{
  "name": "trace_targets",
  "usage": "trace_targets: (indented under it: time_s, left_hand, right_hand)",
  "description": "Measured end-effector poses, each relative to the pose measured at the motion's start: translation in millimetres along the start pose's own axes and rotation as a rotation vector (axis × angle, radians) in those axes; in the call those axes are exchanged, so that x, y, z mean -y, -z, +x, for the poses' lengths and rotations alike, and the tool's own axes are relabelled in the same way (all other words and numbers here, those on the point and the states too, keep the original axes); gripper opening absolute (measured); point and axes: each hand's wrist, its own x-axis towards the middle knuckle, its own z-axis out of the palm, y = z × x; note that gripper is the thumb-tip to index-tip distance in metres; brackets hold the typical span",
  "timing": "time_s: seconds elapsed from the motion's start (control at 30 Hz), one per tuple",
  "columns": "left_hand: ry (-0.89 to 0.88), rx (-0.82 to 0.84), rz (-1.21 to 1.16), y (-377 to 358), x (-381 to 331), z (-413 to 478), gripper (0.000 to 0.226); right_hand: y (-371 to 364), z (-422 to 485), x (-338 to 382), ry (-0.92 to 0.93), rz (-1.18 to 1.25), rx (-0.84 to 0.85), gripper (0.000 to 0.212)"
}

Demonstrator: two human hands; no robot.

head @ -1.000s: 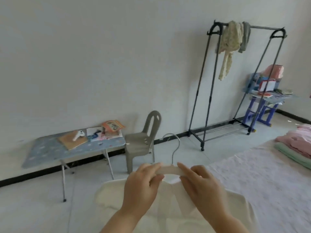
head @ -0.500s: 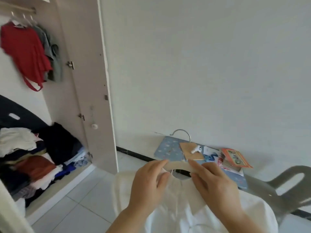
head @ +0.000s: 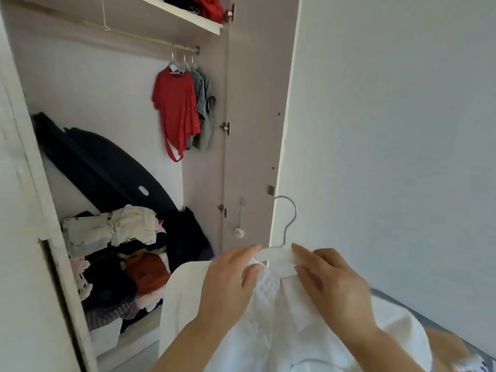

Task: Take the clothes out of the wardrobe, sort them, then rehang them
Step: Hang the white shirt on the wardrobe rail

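I hold a white shirt (head: 271,326) on a white hanger (head: 279,255) with a metal hook in front of me. My left hand (head: 230,283) grips the hanger's left shoulder and the collar. My right hand (head: 332,285) grips the right shoulder. The open wardrobe (head: 252,108) fills the left. Its rail (head: 128,37) carries a red top (head: 175,108) and two grey-green garments (head: 205,103) at the right end. The rest of the rail is bare.
A heap of loose clothes (head: 120,253) lies on the wardrobe floor, with a dark flat bag (head: 102,167) leaning behind it. A shelf (head: 185,14) above the rail holds red and dark fabric. A blue table edge (head: 418,312) shows at the lower right.
My view has swung left from the room with the clothes rack to the open wardrobe. Both hands keep the same hold on the hanger and white shirt.
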Motion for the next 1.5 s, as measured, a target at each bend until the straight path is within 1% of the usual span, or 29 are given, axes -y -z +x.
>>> trace_targets:
  time_s: [0.1,0.23,0.3,0.4,0.47,0.57,0.7,0.8,0.97,1.23,1.37,1.5]
  left_hand:
    - [0.027,-0.042,0.069,-12.6,27.6,34.4,0.032]
    - [0.182,-0.053,0.117,-20.1,52.7,83.3,0.041]
    - [0.193,-0.100,0.167,-23.3,69.8,105.0,0.045]
    - [0.235,-0.083,0.233,-26.3,98.1,136.2,0.036]
    - [0.268,-0.091,0.252,-28.2,122.9,155.0,0.035]
    - [0.293,-0.122,0.263,-31.4,163.8,188.8,0.034]
    - [0.338,-0.168,0.253,-35.9,222.2,235.3,0.036]
    - [0.317,-0.195,0.270,-32.8,267.9,273.9,0.036]
    - [0.306,-0.223,0.301,-25.1,333.3,342.7,0.036]
    - [0.230,-0.264,0.384,-15.2,424.8,440.5,0.034]
    - [0.227,-0.301,0.445,-10.0,466.1,492.3,0.036]
    - [0.212,-0.317,0.497,1.3,500.4,549.8,0.041]
  right_hand:
    - [-46.5,41.1,-16.6,0.064,0.037,0.007,0.032]
    - [-100.1,102.1,-32.0,0.164,0.106,-0.019,0.033]
    - [-125.0,131.7,-35.3,0.202,0.142,-0.015,0.033]
    - [-162.0,170.7,-34.0,0.237,0.182,0.039,0.031]
    - [-189.6,193.8,-32.2,0.250,0.206,0.065,0.030]
    - [-233.4,234.1,-27.6,0.270,0.258,0.051,0.032]
    - [-290.4,287.2,-13.0,0.306,0.261,0.018,0.037]
    - [-335.4,326.9,-1.0,0.323,0.255,0.001,0.032]
    - [-400.1,395.1,17.6,0.313,0.254,-0.054,0.037]
    - [-494.8,496.6,40.4,0.373,0.329,-0.126,0.036]
    - [-539.1,553.0,50.1,0.410,0.381,-0.096,0.050]
    - [-571.5,618.7,62.4,0.434,0.410,-0.108,0.049]
